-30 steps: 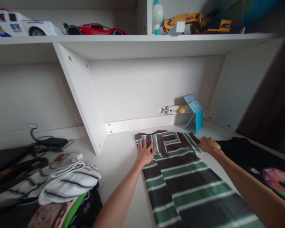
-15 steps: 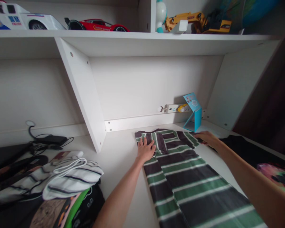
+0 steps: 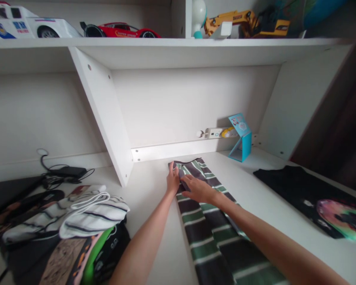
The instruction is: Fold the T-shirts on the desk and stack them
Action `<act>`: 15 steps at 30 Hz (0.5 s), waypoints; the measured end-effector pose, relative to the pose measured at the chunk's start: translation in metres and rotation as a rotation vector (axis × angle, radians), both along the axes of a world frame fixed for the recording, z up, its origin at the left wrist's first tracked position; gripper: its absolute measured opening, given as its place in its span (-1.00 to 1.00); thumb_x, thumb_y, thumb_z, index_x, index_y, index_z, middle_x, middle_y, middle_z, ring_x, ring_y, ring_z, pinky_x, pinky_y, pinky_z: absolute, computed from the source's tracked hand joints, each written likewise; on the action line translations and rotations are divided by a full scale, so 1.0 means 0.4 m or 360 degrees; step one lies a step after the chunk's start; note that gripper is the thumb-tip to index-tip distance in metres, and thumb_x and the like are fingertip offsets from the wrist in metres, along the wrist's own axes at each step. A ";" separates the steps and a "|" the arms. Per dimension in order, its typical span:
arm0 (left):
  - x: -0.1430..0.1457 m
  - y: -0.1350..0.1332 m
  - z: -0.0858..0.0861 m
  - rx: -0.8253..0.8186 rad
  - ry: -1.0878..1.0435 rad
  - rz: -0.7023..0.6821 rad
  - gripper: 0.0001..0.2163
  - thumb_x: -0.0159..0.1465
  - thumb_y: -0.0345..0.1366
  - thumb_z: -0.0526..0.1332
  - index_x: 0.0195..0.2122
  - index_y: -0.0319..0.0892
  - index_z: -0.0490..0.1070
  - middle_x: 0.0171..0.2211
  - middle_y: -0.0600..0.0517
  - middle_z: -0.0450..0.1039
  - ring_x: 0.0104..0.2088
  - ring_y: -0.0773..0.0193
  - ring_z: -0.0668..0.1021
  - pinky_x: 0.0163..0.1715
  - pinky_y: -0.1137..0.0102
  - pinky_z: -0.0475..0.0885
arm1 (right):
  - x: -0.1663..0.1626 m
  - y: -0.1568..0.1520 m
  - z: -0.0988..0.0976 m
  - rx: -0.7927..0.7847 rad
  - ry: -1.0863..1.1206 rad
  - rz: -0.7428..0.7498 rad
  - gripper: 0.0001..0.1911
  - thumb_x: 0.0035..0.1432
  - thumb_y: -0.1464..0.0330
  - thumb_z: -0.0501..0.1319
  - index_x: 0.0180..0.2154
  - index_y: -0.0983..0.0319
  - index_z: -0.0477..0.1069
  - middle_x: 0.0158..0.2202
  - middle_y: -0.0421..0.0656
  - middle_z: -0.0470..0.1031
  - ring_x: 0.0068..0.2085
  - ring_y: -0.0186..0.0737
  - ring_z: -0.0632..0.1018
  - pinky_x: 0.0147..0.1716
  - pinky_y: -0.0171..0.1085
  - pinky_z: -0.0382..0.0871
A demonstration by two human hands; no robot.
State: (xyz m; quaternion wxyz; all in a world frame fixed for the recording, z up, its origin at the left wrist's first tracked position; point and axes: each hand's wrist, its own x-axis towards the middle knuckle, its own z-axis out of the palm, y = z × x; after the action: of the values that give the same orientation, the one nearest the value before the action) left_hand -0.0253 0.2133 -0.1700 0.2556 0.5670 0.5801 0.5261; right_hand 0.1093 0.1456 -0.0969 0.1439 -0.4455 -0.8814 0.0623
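A dark shirt with green and white stripes [image 3: 213, 233] lies lengthwise on the white desk [image 3: 154, 198], folded into a narrow strip. My left hand [image 3: 172, 181] rests at its far left corner, fingers curled on the cloth edge. My right hand [image 3: 197, 189] lies just beside it on top of the folded layer, fingers pressing the fabric down. Both forearms reach in from the bottom of the view.
A pile of folded clothes [image 3: 77, 229] sits at the left, cables and a charger [image 3: 65, 172] behind it. A black printed shirt [image 3: 311, 198] lies at the right. A blue card stand [image 3: 241, 142] and power strip [image 3: 216, 133] stand at the back. Toy cars [image 3: 118, 31] line the shelf above.
My right hand has swept from the shirt's right edge over to the left, folding the right side across. The shirt is now about half as wide. My left hand stayed at the corner.
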 end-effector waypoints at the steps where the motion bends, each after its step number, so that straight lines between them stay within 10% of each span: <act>1: 0.001 0.002 -0.002 0.0031 0.0066 -0.0030 -0.61 0.30 -0.16 -0.03 0.13 -0.12 0.18 -0.27 0.02 0.49 -0.25 0.24 0.51 -0.20 0.36 0.37 | 0.025 -0.030 0.000 -0.0009 -0.0017 0.0024 -0.55 0.05 0.28 0.19 -0.01 0.26 0.28 -0.03 0.00 0.35 -0.09 -0.09 0.45 -0.14 -0.21 0.36; 10: 0.010 0.036 -0.017 0.0126 0.0353 -0.0102 -0.84 0.15 -0.40 0.17 -0.26 -0.21 0.49 -0.21 -0.03 0.49 -0.18 0.26 0.49 -0.07 0.36 0.33 | 0.416 -0.338 -0.132 -0.0014 -0.0189 -0.0375 -0.38 0.02 0.06 0.16 0.07 0.23 0.28 0.02 0.01 0.38 0.03 0.06 0.40 -0.07 -0.08 0.37; 15: 0.017 0.039 0.009 0.0109 0.0357 -0.0101 -0.76 0.08 -0.37 0.25 -0.19 -0.26 0.47 -0.15 -0.11 0.45 -0.13 0.20 0.48 -0.07 0.34 0.34 | 0.450 -0.403 -0.123 -0.0240 -0.0086 -0.0476 -0.76 0.13 0.24 0.03 -0.22 0.12 0.40 -0.34 -0.16 0.52 -0.35 -0.20 0.55 -0.37 -0.29 0.44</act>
State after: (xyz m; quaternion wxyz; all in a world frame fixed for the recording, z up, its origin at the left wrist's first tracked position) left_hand -0.0184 0.2288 -0.1666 0.1861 0.6487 0.5684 0.4706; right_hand 0.2892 -0.0156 -0.1461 0.0940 -0.5827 -0.8017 0.0943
